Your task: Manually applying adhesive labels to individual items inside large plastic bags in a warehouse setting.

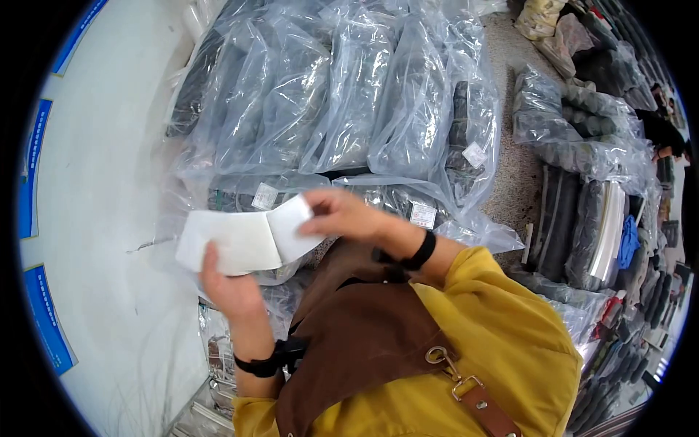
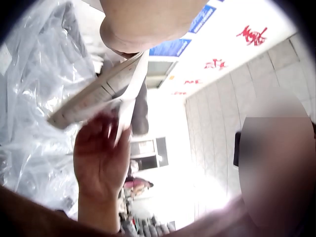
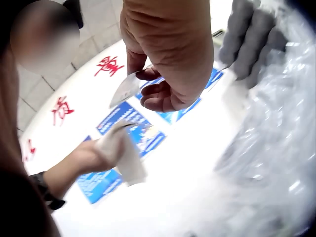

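Observation:
A white paper pad (image 1: 226,244) is spread in front of the person's apron. My left hand (image 1: 234,291) grips its near edge, thumb lying on the blank face. At the other end, a white leaf (image 1: 290,226) angles away from the pad along a crease, pinched between thumb and fingers of my right hand (image 1: 346,215). Printed lines show on one face of the pad (image 2: 94,94) in the left wrist view. From the right wrist, the leaf (image 3: 126,90) sits in my right hand's fingertips, apart from the pad (image 3: 127,160) in my left hand (image 3: 94,157).
Clear plastic bags (image 1: 349,95) holding dark rolls lie just beyond the hands, some with white labels (image 1: 422,215). A white wall (image 1: 102,197) with blue posters (image 1: 47,317) stands on the left. More wrapped rolls (image 1: 561,218) are stacked at the right.

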`<control>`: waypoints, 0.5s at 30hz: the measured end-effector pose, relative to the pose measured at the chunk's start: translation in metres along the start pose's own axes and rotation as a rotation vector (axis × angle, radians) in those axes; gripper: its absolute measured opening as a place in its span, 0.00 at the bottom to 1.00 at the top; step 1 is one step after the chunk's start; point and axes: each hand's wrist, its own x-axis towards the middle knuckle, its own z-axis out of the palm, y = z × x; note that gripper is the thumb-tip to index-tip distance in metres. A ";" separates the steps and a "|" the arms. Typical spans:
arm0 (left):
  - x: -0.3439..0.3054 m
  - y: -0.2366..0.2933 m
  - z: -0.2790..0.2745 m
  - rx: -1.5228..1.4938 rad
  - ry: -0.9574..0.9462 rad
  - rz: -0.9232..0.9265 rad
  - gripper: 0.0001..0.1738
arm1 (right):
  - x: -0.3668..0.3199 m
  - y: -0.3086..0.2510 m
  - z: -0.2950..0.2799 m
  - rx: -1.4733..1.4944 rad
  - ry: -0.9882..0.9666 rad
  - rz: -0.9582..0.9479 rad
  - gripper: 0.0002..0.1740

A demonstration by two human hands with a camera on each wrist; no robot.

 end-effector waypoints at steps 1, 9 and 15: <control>0.012 0.010 -0.018 -0.062 0.004 -0.044 0.20 | -0.003 -0.005 -0.028 -0.051 0.109 0.014 0.16; 0.017 0.003 -0.064 -0.106 0.236 -0.157 0.18 | 0.023 0.011 -0.234 -0.184 0.820 0.367 0.43; 0.020 -0.009 -0.079 -0.170 0.190 -0.244 0.17 | -0.074 0.036 -0.317 -0.317 1.266 0.360 0.39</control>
